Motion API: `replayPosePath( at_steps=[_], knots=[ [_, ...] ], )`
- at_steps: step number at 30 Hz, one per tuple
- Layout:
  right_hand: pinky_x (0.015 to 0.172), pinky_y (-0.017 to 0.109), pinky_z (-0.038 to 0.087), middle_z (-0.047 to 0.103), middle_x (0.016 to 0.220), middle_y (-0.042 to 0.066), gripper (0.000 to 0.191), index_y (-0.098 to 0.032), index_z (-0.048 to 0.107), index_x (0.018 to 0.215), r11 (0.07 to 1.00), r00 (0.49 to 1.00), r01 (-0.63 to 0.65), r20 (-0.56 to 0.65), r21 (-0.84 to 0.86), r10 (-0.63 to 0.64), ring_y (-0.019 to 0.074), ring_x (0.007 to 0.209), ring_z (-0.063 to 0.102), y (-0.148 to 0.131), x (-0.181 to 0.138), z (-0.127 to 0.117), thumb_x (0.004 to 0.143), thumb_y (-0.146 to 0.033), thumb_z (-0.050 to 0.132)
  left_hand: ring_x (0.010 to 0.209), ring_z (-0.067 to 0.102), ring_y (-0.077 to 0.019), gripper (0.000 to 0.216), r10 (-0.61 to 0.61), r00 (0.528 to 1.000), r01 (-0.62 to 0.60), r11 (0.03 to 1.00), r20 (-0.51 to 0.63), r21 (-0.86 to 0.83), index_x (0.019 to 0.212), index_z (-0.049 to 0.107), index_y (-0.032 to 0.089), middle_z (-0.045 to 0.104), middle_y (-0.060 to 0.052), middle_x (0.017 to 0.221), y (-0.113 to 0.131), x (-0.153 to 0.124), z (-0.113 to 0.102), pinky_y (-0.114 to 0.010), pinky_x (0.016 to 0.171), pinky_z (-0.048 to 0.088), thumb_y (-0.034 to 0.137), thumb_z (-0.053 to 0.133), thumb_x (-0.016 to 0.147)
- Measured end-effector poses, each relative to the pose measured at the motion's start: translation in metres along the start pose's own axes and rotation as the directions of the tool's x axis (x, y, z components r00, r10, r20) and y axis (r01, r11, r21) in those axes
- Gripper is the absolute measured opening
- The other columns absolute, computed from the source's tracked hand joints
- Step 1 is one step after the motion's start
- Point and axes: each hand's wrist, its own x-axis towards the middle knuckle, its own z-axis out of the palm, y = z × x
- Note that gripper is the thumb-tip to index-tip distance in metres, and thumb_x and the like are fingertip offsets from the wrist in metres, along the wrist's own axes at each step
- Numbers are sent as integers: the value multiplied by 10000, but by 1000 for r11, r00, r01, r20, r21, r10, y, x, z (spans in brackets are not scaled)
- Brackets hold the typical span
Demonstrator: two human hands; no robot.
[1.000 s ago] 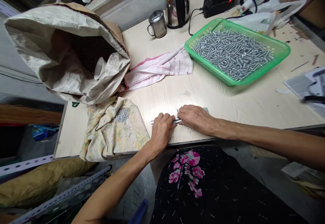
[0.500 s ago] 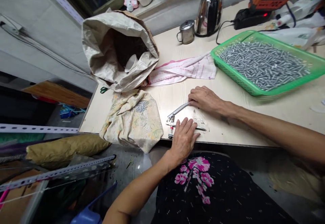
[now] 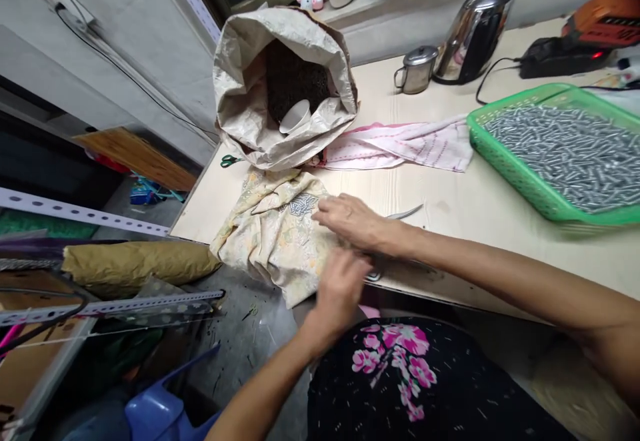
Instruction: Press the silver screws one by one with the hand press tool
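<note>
My right hand (image 3: 350, 220) reaches across to a small pile of short metal pins (image 3: 302, 205) on a folded flowered cloth (image 3: 270, 244). Its fingers are bent and drawn together at the pile's right edge; whatever is between them is hidden. Nearer to me, my left hand (image 3: 341, 288) is at the cloth's right side by the table edge, its fingers smeared by motion. A hand tool with a curved metal handle (image 3: 407, 213) lies on the table, mostly covered by my right hand and forearm.
A green plastic basket (image 3: 520, 184) full of similar pins stands on the right. Behind the cloth sits an open sack (image 3: 240, 104) with a white cup (image 3: 296, 117) inside. A pink-white towel (image 3: 425, 144), a lidded mug (image 3: 419, 71) and a kettle (image 3: 475, 34) are farther back.
My right hand has let go of the tool's handle and moved left to the pins. My left hand has lifted off the tool and shifted toward the cloth. The view has turned left.
</note>
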Motion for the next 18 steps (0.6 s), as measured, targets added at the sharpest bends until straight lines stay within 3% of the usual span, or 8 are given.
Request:
replayPosePath(
  at_steps=[2,3,5,7,12,18],
  knots=[
    [701,315,341,616,925,77,208,-162,637,939,997,996,-65,-62,39,68,177,812,511,5,-23,-16,991,-232,448,912,557,-228,227,-173,979,190,965,-108,180,1024,692,167,658,-109,973,-33,-3,-23,-373,832,499,212,476,969],
    [687,312,341,606,886,71,257,-161,627,888,994,993,-93,-70,64,98,170,772,500,6,-40,-22,1005,-264,422,915,543,-242,231,-221,969,241,938,-107,249,1048,691,153,654,-117,969,-50,-4,-32,-382,826,493,229,489,965],
    [668,314,344,586,835,70,320,-158,604,811,983,986,-153,-47,99,159,166,731,488,4,-77,-22,1012,-294,396,916,528,-258,245,-281,958,284,899,-60,334,1072,690,132,647,-128,969,-78,-4,-40,-378,804,487,240,501,958],
    [683,323,355,584,868,80,276,-157,605,849,969,974,-222,-11,104,224,186,778,506,-2,-112,-8,1000,-300,424,911,529,-260,237,-293,956,267,889,13,372,1032,703,143,641,-118,936,-95,-2,-39,-367,799,480,249,505,956],
    [733,354,378,583,907,78,179,-167,593,998,934,935,-349,-36,78,352,214,832,511,-9,-160,40,992,-249,434,878,543,-249,260,-249,965,192,889,86,416,903,710,183,629,-90,842,-105,-2,-31,-349,803,458,237,464,969],
    [759,332,412,548,890,81,211,-155,570,965,907,920,-300,-163,296,357,198,845,484,8,-156,32,1012,-239,382,884,582,-263,246,-234,970,204,936,73,286,896,688,153,669,-115,862,-103,3,-39,-375,824,464,235,462,945]
  ],
)
